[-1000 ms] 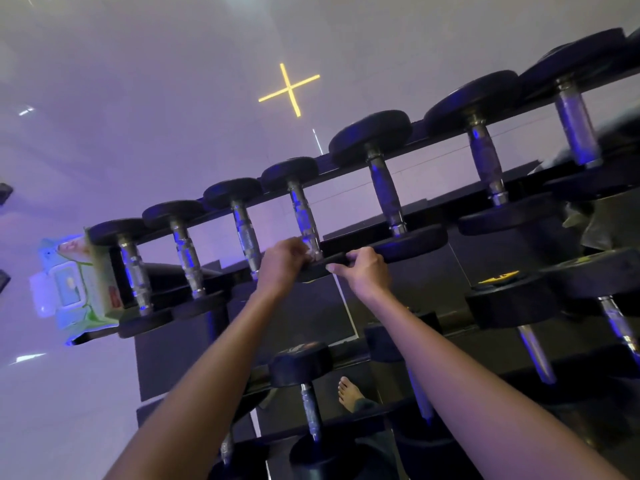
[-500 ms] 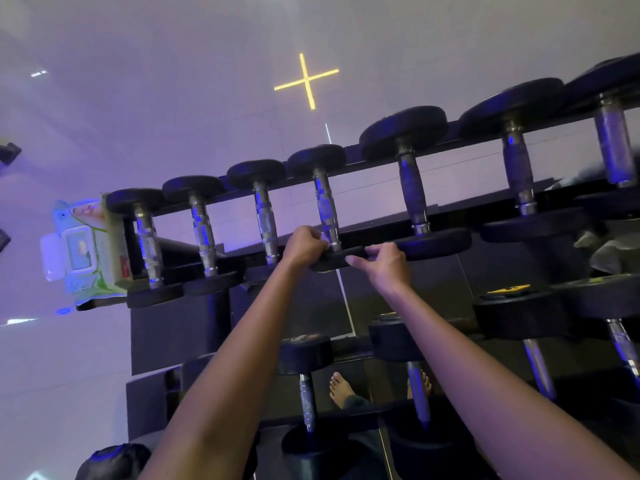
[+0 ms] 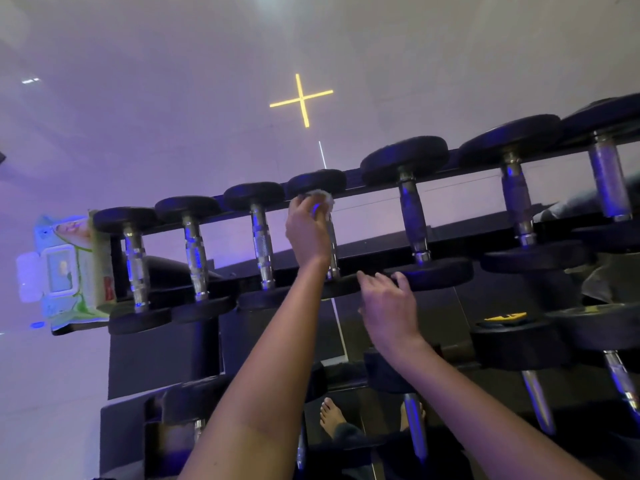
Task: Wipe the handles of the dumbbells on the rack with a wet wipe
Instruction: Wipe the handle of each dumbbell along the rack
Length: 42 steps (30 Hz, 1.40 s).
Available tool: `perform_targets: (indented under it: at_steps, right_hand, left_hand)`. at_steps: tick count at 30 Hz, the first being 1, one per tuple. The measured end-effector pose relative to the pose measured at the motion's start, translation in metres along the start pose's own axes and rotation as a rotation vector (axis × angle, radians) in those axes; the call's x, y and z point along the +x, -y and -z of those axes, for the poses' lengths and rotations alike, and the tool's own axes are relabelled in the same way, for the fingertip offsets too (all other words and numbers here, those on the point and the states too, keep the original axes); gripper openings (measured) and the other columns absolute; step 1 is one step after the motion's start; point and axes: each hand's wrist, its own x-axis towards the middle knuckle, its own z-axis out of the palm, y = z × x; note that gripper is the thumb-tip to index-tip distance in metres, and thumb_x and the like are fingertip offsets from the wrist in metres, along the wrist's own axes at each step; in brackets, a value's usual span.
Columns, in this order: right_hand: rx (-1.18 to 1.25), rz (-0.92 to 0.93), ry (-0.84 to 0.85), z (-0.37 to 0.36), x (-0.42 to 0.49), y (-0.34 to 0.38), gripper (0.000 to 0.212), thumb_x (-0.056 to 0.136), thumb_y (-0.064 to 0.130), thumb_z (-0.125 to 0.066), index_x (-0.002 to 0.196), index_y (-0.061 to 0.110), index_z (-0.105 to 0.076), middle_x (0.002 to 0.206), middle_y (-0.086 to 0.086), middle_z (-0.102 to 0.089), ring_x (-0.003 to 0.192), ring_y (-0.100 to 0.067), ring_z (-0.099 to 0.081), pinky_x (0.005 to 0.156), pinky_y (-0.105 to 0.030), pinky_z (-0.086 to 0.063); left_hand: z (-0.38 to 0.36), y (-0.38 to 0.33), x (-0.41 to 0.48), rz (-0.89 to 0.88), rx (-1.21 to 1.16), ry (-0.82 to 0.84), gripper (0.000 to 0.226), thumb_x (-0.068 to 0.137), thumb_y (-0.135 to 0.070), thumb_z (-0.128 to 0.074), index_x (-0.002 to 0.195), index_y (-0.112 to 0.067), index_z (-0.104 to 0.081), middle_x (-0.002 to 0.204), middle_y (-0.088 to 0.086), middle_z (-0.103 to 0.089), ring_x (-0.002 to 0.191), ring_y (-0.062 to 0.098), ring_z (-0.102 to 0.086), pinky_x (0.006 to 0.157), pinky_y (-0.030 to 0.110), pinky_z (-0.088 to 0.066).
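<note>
1. Rack (image 3: 377, 249): a dark, tiered dumbbell rack. The top tier carries a row of black-headed dumbbells with metal handles, each lying across the two rails.
2. Dumbbell under treatment: the fourth dumbbell (image 3: 317, 181) from the left end of the top tier. Its far head and the lower part of its handle (image 3: 333, 252) are visible; the upper part of the handle is covered by the hand.
3. Left hand (image 3: 307, 233): the fingers are curled round the far end of that handle, just below the far head, with the wet wipe (image 3: 322, 198) held between the fingers and the metal. A white crumpled edge of the wipe shows above the knuckles.
4. Right hand (image 3: 389, 308): the fingers are relaxed and slightly spread and hold nothing. The fingertips lie at the near heads of the fourth and fifth dumbbells; which head they touch cannot be told.
5. Pack of wet wipes (image 3: 65, 271): green and white, lying on its side at the left end of the top tier, just beside the first dumbbell.
6. Lower tier: larger dumbbells (image 3: 519, 341) lie below and to the right.
7. Surroundings: a yellow cross (image 3: 301, 99) marks the pale surface behind the rack; a bare foot (image 3: 331, 417) shows below, between the forearms.
</note>
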Motion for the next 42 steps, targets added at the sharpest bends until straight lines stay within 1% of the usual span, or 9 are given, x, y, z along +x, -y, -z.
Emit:
perform_targets:
  at_steps: [6,9,13,17,23,29,35,38,42]
  right_hand:
    - [-0.192,0.041,0.274,-0.002,0.045,0.002,0.035,0.093,0.019,-0.053,0.127,0.018,-0.048,0.122,-0.004,-0.060,0.118,-0.025,-0.051,0.110,-0.042,-0.021]
    - [-0.197,0.062,0.207,-0.002,0.046,0.002,0.020,0.089,0.011,-0.059,0.104,0.021,-0.065,0.097,-0.001,-0.070,0.098,-0.019,-0.064,0.110,-0.041,-0.028]
    - [-0.085,0.068,-0.062,-0.004,0.032,0.002,0.035,0.031,0.005,-0.092,0.053,0.018,-0.068,0.043,0.002,-0.059,0.052,-0.016,-0.066,0.098,-0.047,-0.044]
    - [0.002,0.068,-0.062,-0.011,0.017,-0.002,0.045,0.049,0.013,-0.090,0.091,0.018,-0.074,0.083,0.004,-0.074,0.076,-0.012,-0.071,0.108,-0.045,-0.029]
    - [-0.206,0.080,0.290,-0.005,0.049,0.002,0.030,0.093,0.008,-0.050,0.122,0.015,-0.055,0.113,-0.004,-0.065,0.110,-0.022,-0.058,0.118,-0.044,-0.007]
    - [-0.140,0.102,-0.064,-0.005,0.033,0.003,0.026,0.046,0.007,-0.088,0.062,0.017,-0.070,0.052,0.002,-0.063,0.053,-0.013,-0.064,0.110,-0.044,-0.027]
    - [-0.180,0.084,0.179,-0.012,0.036,0.000,0.046,0.070,0.027,-0.081,0.110,0.014,-0.062,0.097,-0.003,-0.070,0.089,-0.019,-0.067,0.114,-0.042,-0.021]
    - [-0.184,0.078,0.285,-0.011,0.050,0.001,0.023,0.091,0.017,-0.058,0.114,0.017,-0.059,0.109,-0.003,-0.067,0.105,-0.021,-0.062,0.113,-0.037,-0.022]
    - [-0.049,0.048,0.079,0.003,0.040,0.003,0.032,0.037,0.012,-0.091,0.056,0.019,-0.067,0.049,0.003,-0.062,0.044,-0.014,-0.061,0.071,-0.024,-0.053]
  left_hand:
    - [-0.005,0.015,0.019,0.600,-0.644,-0.078,0.023,0.088,0.000,-0.059,0.076,-0.019,-0.061,0.077,-0.002,-0.060,0.066,0.012,-0.052,0.065,0.026,-0.050]
    - [-0.005,0.012,0.015,0.367,-0.371,-0.113,0.012,0.086,-0.009,-0.062,0.078,-0.016,-0.065,0.075,-0.001,-0.064,0.065,0.012,-0.052,0.063,0.025,-0.046]
    - [-0.008,0.009,0.002,0.049,-0.097,-0.063,0.011,0.085,-0.023,-0.067,0.091,-0.013,-0.070,0.087,-0.004,-0.067,0.077,0.010,-0.058,0.067,0.019,-0.041]
    - [-0.006,0.025,0.018,0.482,-0.559,-0.088,0.007,0.084,-0.005,-0.066,0.081,-0.011,-0.066,0.073,0.002,-0.062,0.063,0.012,-0.054,0.060,0.026,-0.049]
    - [-0.001,0.014,0.003,-0.090,-0.059,-0.032,0.009,0.084,-0.007,-0.064,0.085,-0.009,-0.072,0.091,-0.001,-0.065,0.080,0.011,-0.057,0.072,0.021,-0.043]
    - [0.000,0.021,0.025,0.726,-0.883,-0.058,0.020,0.085,0.006,-0.060,0.076,-0.011,-0.064,0.078,0.005,-0.061,0.063,0.012,-0.055,0.050,0.018,-0.048]
    - [0.001,0.016,0.006,-0.058,-0.118,-0.024,0.008,0.081,-0.006,-0.066,0.082,-0.011,-0.072,0.087,-0.003,-0.065,0.078,0.010,-0.060,0.068,0.019,-0.046]
    - [0.002,0.017,0.014,0.302,-0.460,-0.061,0.016,0.083,-0.001,-0.065,0.075,-0.014,-0.066,0.077,-0.003,-0.063,0.070,0.012,-0.058,0.061,0.018,-0.048]
    - [0.001,0.018,0.024,0.721,-0.797,-0.056,0.022,0.088,0.001,-0.060,0.075,-0.016,-0.062,0.073,0.000,-0.060,0.058,0.011,-0.052,0.047,0.018,-0.046]
